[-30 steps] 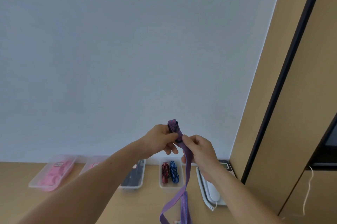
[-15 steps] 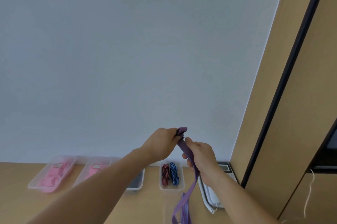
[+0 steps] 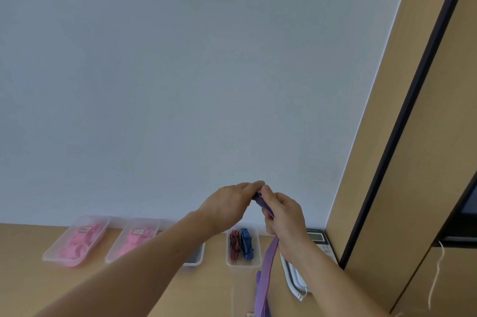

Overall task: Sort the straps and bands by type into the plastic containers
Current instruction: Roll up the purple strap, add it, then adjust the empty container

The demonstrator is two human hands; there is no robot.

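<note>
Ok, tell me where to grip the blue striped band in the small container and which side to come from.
Probably pinch the blue striped band at its near end, coming from above: the container walls it in and the red striped band lies close on its left.

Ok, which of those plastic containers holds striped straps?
The rightmost container: a red striped strap and a blue striped strap lie side by side in it. The leftmost container and its neighbour hold pink bands.
</note>
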